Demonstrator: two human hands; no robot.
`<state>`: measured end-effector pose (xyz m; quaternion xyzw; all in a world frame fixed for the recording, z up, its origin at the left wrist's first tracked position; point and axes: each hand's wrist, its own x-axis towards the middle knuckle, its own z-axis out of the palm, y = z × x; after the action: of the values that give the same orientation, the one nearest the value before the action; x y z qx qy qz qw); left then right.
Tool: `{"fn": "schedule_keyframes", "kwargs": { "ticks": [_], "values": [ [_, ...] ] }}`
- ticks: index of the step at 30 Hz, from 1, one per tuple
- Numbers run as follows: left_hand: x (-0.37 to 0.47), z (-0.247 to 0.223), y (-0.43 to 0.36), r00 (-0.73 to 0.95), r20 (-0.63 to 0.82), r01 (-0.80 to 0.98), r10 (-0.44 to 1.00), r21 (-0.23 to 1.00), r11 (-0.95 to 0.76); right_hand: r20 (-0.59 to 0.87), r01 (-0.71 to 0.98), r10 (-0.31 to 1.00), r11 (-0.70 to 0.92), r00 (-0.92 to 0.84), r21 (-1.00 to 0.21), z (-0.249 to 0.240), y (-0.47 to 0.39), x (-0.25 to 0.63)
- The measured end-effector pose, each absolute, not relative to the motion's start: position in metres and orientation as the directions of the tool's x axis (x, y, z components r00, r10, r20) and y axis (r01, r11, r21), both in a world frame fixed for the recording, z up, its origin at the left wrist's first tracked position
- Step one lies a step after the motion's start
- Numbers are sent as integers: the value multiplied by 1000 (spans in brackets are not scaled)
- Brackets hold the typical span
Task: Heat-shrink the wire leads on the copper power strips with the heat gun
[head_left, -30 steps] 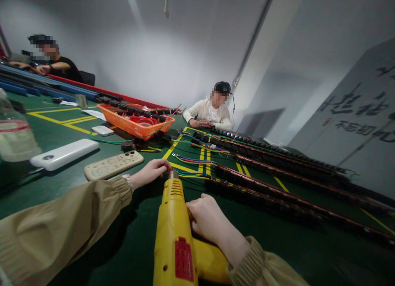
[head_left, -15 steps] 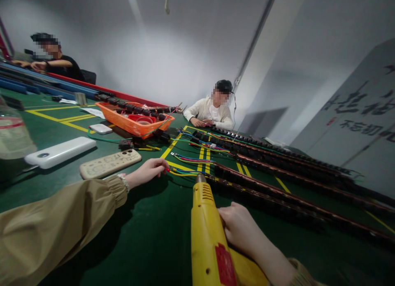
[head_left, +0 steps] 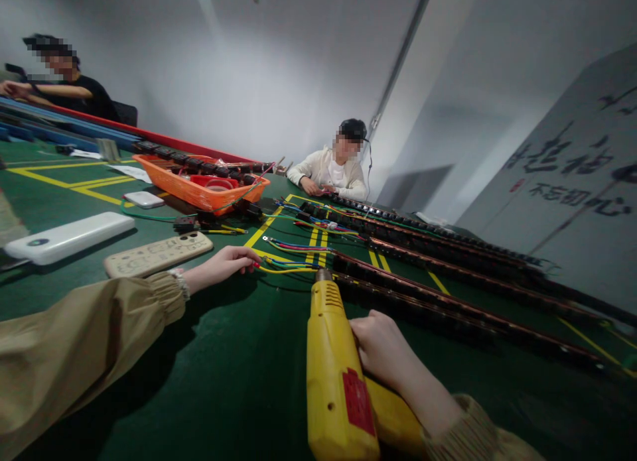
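Observation:
My right hand (head_left: 381, 345) is wrapped round the handle of a yellow heat gun (head_left: 328, 355) with a red label. The gun's metal nozzle points away from me, at the coloured wires (head_left: 293, 268) where they meet a long dark strip with copper-coloured edges (head_left: 398, 315). My left hand (head_left: 229, 265) reaches in from the left and pinches the free ends of these yellow, blue and green wires between thumb and fingers. The fingertips partly cover the wire ends. Just behind lies another wire bundle (head_left: 293, 247) with a metal lug at its end.
Several more strips (head_left: 448, 265) lie side by side to the right. An orange basket (head_left: 199, 194) holds dark parts. Left of my hand are a patterned phone case (head_left: 159, 254), a white power bank (head_left: 74, 237) and a small white case (head_left: 144, 199). Two people sit across the table.
The whole view has shifted, so most things sit a little further left and higher. Both hands keep their grips, and the nozzle stays close to the wires.

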<state>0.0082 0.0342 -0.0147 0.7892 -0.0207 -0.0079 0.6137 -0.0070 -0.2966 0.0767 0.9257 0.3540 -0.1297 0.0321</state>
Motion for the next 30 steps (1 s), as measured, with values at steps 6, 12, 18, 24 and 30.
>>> {"fn": "schedule_keyframes", "kwargs": {
  "ticks": [6,12,18,24,30],
  "values": [
    [8,-12,36,998,-8,-8,-55,957,-289,-286,679,646,-734,708,23,79,-285,-10],
    [9,-12,38,999,-21,11,-39,970,-244,-308,733,688,-678,657,50,77,-261,-13],
    [8,-14,37,1000,-10,7,-13,982,-187,-283,785,744,-617,605,56,73,-236,-19],
    [4,-17,35,999,-9,12,36,994,-105,-253,833,797,-549,548,72,66,-217,-20],
    [2,-13,33,996,-29,39,85,991,-125,-204,861,838,-502,507,79,63,-195,-23]
  ]
}}
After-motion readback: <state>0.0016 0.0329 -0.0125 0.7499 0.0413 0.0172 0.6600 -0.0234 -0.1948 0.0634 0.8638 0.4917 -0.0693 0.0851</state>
